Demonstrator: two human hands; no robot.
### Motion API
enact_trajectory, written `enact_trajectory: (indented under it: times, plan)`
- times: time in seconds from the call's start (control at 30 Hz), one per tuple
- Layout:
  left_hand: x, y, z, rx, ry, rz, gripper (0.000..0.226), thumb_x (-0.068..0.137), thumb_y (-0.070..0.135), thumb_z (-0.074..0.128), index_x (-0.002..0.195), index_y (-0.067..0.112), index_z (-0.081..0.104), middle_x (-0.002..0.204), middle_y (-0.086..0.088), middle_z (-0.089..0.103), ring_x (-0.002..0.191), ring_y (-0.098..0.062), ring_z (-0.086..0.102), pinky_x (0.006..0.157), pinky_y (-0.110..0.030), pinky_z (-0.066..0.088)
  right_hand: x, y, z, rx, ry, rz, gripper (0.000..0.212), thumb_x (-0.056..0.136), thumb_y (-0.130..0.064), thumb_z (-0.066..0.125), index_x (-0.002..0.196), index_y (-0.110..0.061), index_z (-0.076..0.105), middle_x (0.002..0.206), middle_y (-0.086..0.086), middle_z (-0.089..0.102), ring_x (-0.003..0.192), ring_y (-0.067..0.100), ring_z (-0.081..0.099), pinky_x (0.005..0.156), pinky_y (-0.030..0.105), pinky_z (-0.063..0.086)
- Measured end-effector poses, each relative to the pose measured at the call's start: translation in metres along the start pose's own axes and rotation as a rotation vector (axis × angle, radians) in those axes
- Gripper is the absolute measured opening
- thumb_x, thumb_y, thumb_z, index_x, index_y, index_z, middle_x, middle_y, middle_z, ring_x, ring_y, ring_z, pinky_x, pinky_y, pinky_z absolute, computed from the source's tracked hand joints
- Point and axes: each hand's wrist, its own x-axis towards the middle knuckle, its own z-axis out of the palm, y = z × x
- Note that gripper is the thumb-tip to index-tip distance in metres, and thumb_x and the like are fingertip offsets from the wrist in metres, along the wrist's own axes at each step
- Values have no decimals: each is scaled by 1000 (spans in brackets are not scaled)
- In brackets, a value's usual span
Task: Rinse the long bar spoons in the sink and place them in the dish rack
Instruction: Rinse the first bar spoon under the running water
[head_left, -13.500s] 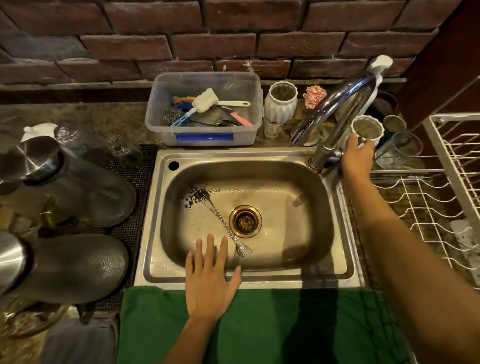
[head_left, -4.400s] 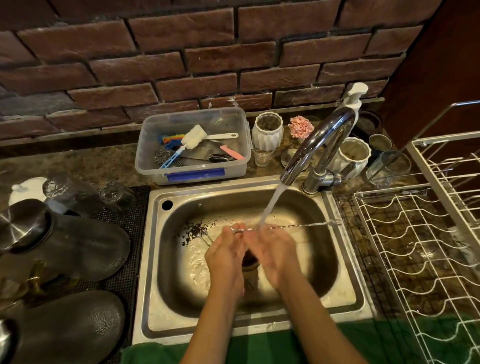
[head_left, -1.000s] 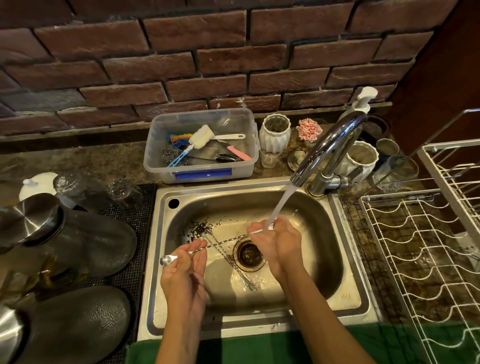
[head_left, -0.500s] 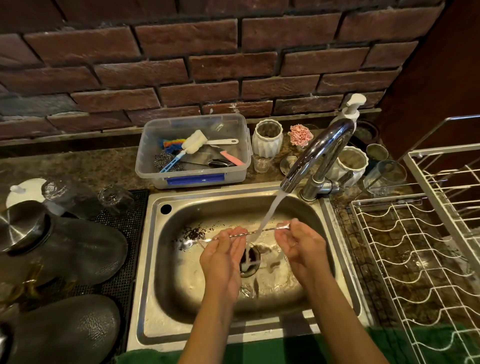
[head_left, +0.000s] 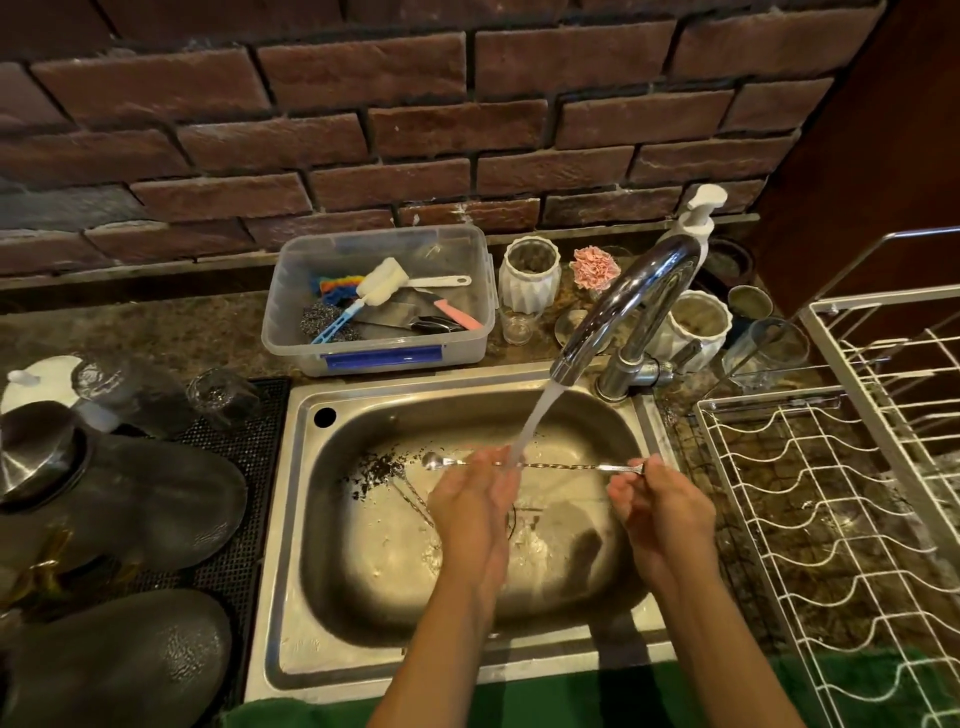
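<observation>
Both hands, the left hand and right hand, now grip the spoon shifted rightward under the water, rinsing continues.

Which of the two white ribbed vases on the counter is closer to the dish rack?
The white ribbed vase behind the faucet base, nearest the dish rack; the other vase stands beside the plastic tub.

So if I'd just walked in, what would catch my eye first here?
Probably the water pouring from the chrome tap onto a long twisted bar spoon, held level over the sink between the left hand and right hand. Next, the red brick wall behind, and the white wire dish rack at the right, with nothing visible in it.
</observation>
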Motion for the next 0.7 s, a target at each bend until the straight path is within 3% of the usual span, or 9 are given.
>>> enact_trajectory:
  times: [0.1,0.2,0.27,0.37,0.47,0.57,0.63,0.7]
  plan:
    - [-10,-19,12,41,-63,-74,24,96,8,59,114,-7,62,110,-27,72,100,-31,73,86,-35,60,-10,-3,-4,8,-29,4,14,98,-8,55,92,2,62,66,13,65,53,16,66,52,23,59]
    - [-4,-15,8,-16,-39,-65,24,95,7,61,115,-6,61,105,-23,75,100,-31,74,91,-39,59,-9,-21,-24,26,76,-87,13,98,-8,55,99,4,60,76,18,65,53,16,66,51,23,58]
    - [0,-11,4,-36,-24,-43,25,96,8,60,116,-7,60,101,-20,76,99,-29,74,88,-37,60,-9,-27,-36,42,125,-128,14,99,-8,54,102,5,60,68,18,68,52,16,68,50,22,57]
    - [-5,-17,9,6,-57,-52,23,99,10,56,113,-7,63,98,-21,75,96,-29,74,82,-31,61,-10,-27,-41,74,190,-125,14,100,-10,53,94,0,60,64,15,69,53,16,70,52,24,60]
    - [-9,-25,12,45,-120,-52,21,99,7,54,112,-7,64,102,-24,73,98,-30,73,87,-34,60,-12,-30,-46,65,239,-105,21,102,-11,51,83,-4,58,77,17,61,53,14,68,53,24,60]
    - [-9,-29,12,124,-166,-25,18,98,6,56,111,-2,65,102,-21,75,101,-32,73,91,-37,59,-9,-26,-50,48,230,-32,20,101,-6,49,83,0,55,74,15,54,53,16,62,47,22,57]
    - [-9,-29,11,180,-173,10,14,97,7,57,104,0,67,99,-19,76,99,-31,73,91,-39,59,-5,-16,-54,-12,183,78,14,100,-5,50,91,4,56,76,16,55,62,19,57,47,23,58]
    - [-6,-26,7,239,-148,65,14,97,7,57,96,2,70,92,-16,76,93,-28,74,88,-37,59,0,-6,-62,-273,156,71,10,97,-3,55,103,3,61,90,20,63,75,22,64,60,31,62]
